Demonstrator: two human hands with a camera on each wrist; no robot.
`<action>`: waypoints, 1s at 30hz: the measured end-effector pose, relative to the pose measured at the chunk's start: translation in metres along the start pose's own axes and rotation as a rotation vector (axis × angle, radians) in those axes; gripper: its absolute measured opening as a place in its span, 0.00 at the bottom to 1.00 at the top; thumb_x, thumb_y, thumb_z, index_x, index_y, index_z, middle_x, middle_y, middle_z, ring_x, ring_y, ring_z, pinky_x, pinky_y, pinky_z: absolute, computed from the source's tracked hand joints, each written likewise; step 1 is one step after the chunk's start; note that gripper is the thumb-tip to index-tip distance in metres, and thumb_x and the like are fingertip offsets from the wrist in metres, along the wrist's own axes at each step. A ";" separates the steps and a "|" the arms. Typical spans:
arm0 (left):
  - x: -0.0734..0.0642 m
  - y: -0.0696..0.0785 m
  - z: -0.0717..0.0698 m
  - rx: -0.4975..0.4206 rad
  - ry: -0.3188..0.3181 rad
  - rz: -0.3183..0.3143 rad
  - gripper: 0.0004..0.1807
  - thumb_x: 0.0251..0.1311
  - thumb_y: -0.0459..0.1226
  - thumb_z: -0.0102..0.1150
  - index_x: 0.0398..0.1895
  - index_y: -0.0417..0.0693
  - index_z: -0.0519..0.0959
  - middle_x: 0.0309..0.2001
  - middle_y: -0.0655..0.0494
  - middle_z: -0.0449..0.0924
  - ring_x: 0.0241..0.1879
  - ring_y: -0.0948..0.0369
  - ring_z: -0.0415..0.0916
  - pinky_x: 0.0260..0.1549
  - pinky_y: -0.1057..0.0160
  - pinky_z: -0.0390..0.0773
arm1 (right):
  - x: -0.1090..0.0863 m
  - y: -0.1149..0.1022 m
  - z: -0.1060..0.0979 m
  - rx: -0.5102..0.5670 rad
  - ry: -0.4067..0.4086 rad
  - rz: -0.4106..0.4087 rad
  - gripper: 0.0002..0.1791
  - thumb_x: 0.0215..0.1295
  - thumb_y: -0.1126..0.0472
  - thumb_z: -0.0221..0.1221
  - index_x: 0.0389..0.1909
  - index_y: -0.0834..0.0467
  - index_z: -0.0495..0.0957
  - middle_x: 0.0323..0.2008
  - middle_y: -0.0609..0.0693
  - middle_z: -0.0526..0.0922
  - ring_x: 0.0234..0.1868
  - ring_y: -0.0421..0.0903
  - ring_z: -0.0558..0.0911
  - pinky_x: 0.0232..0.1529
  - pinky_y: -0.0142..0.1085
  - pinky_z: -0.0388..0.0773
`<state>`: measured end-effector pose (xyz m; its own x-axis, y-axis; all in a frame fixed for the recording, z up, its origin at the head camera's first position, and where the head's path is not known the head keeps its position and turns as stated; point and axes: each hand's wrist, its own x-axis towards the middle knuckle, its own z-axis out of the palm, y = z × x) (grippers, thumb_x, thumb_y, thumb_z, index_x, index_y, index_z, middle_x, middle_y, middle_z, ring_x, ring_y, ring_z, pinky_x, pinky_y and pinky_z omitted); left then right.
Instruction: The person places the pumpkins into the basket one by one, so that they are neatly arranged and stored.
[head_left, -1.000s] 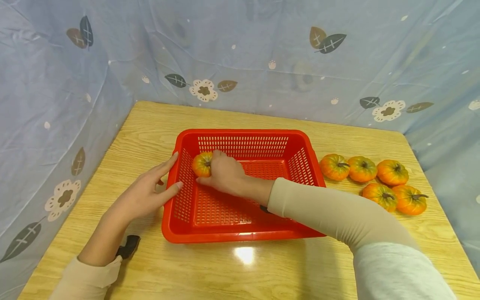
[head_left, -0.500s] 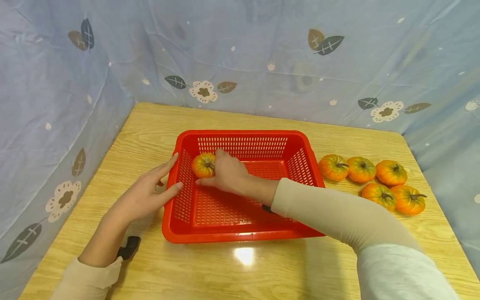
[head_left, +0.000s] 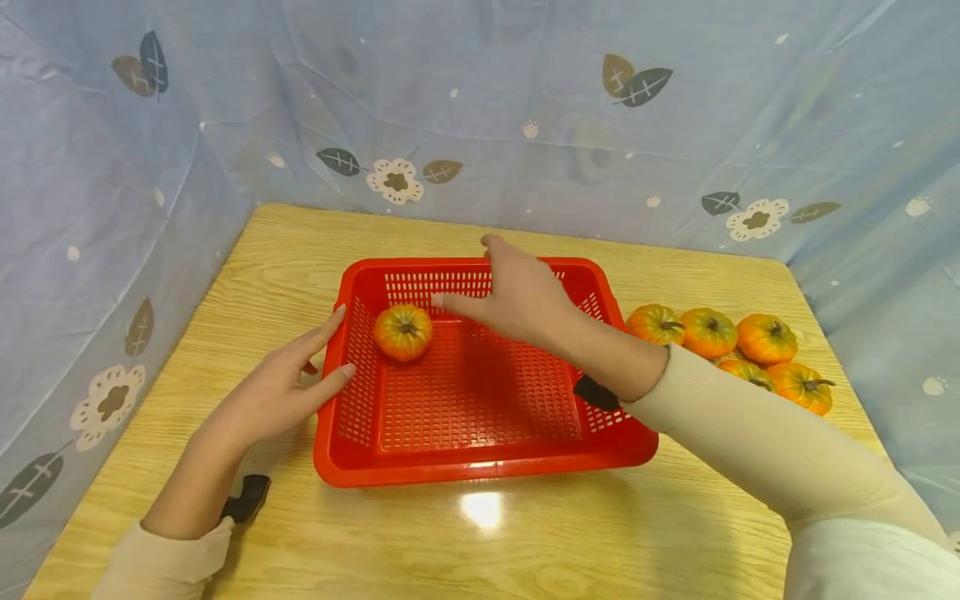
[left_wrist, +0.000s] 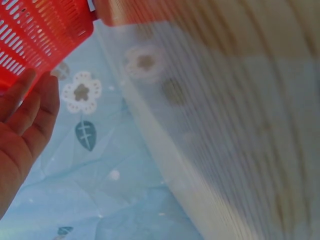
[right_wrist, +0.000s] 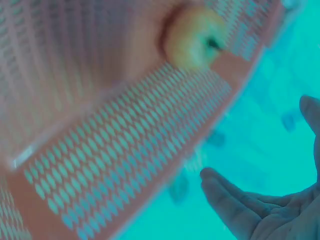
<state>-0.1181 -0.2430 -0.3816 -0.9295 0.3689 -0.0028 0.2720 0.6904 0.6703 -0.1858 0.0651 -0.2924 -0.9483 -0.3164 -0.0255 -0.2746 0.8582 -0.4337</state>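
1. Right hand [head_left: 528, 296]: above the far half of a red, rectangular, perforated plastic basket [head_left: 483, 468]; fingers [head_left: 498, 248] extended towards the far rim, thumb spread wide to the left. Nothing held. Forearm in a beige sleeve [head_left: 750, 442] slants in from the right near corner of the desk [head_left: 390, 546].
2. Left hand [head_left: 273, 396]: at the basket's left rim, fingers and thumb nearly straight and parted, tips resting on it; not wrapped round anything.
3. Orange-yellow, ribbed, squat round pumpkin [head_left: 403, 333]: on the basket floor, close to the left wall, towards the far left corner. Sits upright, short stem up; outline near circular from above, so no long axis can be read.
4. Basket: long axis left to right, roughly along the desk's far edge.
5. Five similar orange pumpkins [head_left: 767, 337]: on the desk near its right edge, partly behind the right forearm.
6. Versus 0.5 s ago: right hand then at the pumpkin's right side; now off it, up and to the right. Pumpkin and left hand essentially unchanged.
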 end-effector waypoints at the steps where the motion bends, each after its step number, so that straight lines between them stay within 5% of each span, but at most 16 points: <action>1: 0.001 0.000 0.000 -0.003 0.000 0.004 0.42 0.73 0.51 0.56 0.83 0.57 0.47 0.75 0.40 0.59 0.42 0.53 0.81 0.44 0.47 0.79 | -0.004 0.003 -0.009 0.011 0.014 0.005 0.57 0.56 0.27 0.65 0.74 0.62 0.61 0.65 0.58 0.75 0.56 0.55 0.81 0.51 0.48 0.80; 7: 0.005 0.002 0.004 -0.033 -0.018 0.022 0.42 0.74 0.50 0.55 0.83 0.57 0.46 0.76 0.41 0.57 0.43 0.53 0.83 0.46 0.46 0.80 | -0.040 0.046 -0.061 0.076 0.064 0.096 0.63 0.51 0.25 0.67 0.79 0.57 0.53 0.74 0.56 0.65 0.68 0.57 0.72 0.60 0.59 0.71; 12: 0.008 0.004 0.003 -0.030 -0.023 0.018 0.42 0.74 0.50 0.55 0.83 0.57 0.46 0.76 0.40 0.57 0.43 0.53 0.83 0.46 0.45 0.80 | -0.073 0.088 -0.082 0.082 0.120 0.199 0.65 0.54 0.26 0.66 0.81 0.57 0.47 0.76 0.58 0.61 0.72 0.61 0.66 0.63 0.65 0.63; 21: 0.004 0.002 0.003 -0.027 -0.022 0.000 0.42 0.74 0.51 0.55 0.83 0.56 0.45 0.76 0.41 0.57 0.43 0.53 0.81 0.44 0.49 0.80 | -0.102 0.144 -0.073 0.092 0.102 0.235 0.54 0.67 0.36 0.62 0.81 0.59 0.47 0.73 0.68 0.61 0.70 0.71 0.64 0.57 0.66 0.69; 30: 0.000 0.001 0.001 -0.030 -0.020 -0.022 0.43 0.73 0.51 0.56 0.83 0.58 0.46 0.76 0.41 0.58 0.41 0.56 0.80 0.39 0.54 0.81 | -0.099 0.196 -0.040 0.209 0.128 0.296 0.60 0.65 0.38 0.66 0.82 0.61 0.40 0.76 0.68 0.53 0.71 0.74 0.58 0.63 0.67 0.61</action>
<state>-0.1178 -0.2413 -0.3814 -0.9300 0.3661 -0.0326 0.2432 0.6795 0.6922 -0.1522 0.2806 -0.3388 -0.9975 -0.0030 -0.0702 0.0397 0.7996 -0.5992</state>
